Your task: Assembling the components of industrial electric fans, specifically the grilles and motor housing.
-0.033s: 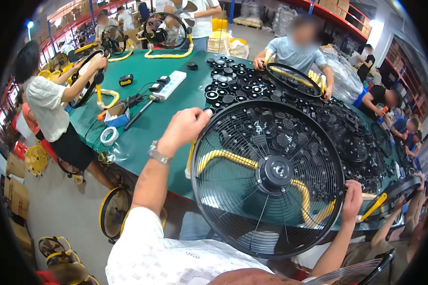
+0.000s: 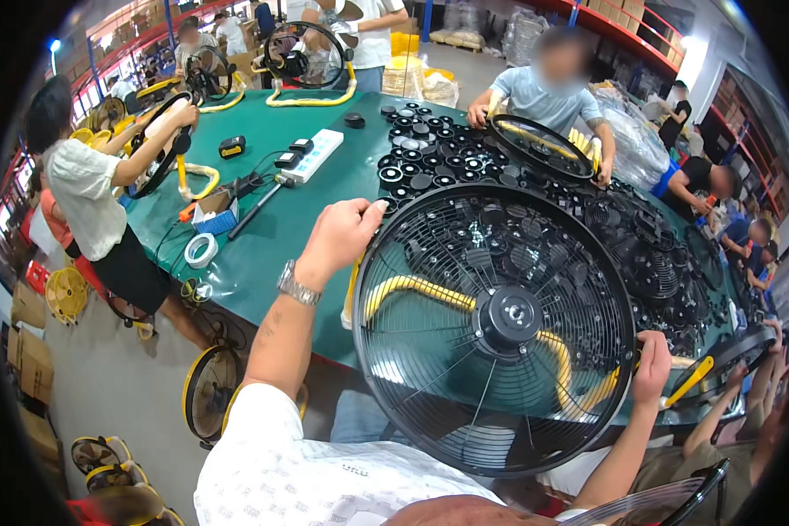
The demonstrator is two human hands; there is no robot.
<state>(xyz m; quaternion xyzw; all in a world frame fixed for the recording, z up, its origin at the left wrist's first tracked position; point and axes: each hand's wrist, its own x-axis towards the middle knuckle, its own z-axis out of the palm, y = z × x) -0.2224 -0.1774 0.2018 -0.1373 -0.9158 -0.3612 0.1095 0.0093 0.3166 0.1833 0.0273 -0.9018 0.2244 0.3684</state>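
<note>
A large round black fan (image 2: pixel 510 314) stands tilted in front of me, with a wire guard and a dark hub at its middle. Through the guard I see its bent yellow tube stand (image 2: pixel 421 286), partly covered by ridged wrapping. My left hand (image 2: pixel 346 235), a metal watch at its wrist, is closed at the fan's upper left rim, thumb against the edge. On the opposite side, my right hand (image 2: pixel 651 368) has its fingers curled round the right rim. What lies under the fingers of either hand is hidden.
Black round parts (image 2: pixel 438 158) cover the green table (image 2: pixel 272 272) beyond the fan. A white power strip (image 2: pixel 316 156), a tape roll (image 2: pixel 201 251) and a small box (image 2: pixel 216 216) lie to the left. Co-workers hold other fans across, left and right. More fans (image 2: pixel 212 394) stand on the floor.
</note>
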